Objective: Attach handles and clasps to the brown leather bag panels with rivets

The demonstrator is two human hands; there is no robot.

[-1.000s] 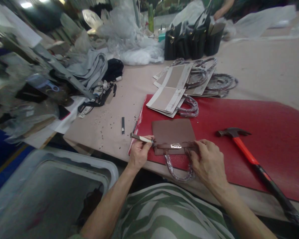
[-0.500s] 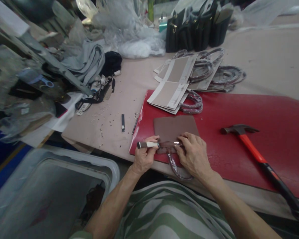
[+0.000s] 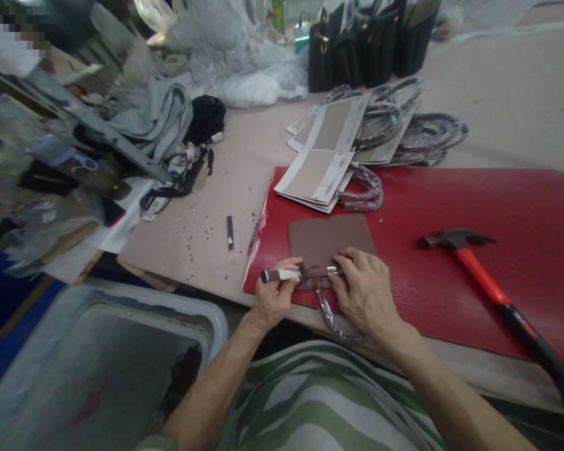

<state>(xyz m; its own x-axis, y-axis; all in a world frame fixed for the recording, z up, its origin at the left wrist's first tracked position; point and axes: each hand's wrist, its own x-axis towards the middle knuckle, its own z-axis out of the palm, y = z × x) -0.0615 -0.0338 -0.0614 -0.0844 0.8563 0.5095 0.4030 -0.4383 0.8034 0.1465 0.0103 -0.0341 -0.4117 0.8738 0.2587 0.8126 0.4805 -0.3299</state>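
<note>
A brown leather bag panel (image 3: 331, 240) lies on the red mat (image 3: 442, 213) near the table's front edge. Its plastic-wrapped handle (image 3: 331, 316) hangs over the edge toward me. My left hand (image 3: 276, 294) is closed around a small tool with a white grip (image 3: 278, 275), whose tip rests at the panel's lower strip. My right hand (image 3: 364, 291) presses down on the panel's lower edge, fingers curled over the metal clasp (image 3: 333, 270).
A red-handled hammer (image 3: 493, 288) lies on the mat to the right. Stacked bag panels (image 3: 317, 175) and wrapped handles (image 3: 423, 131) sit behind. Black bags (image 3: 366, 44) stand at the back. A small knife (image 3: 230, 233) lies left of the mat, and a grey bin (image 3: 98, 363) sits below.
My right hand slid left along the panel's lower edge and now covers the clasp. The left hand with the tool moved right to the strip.
</note>
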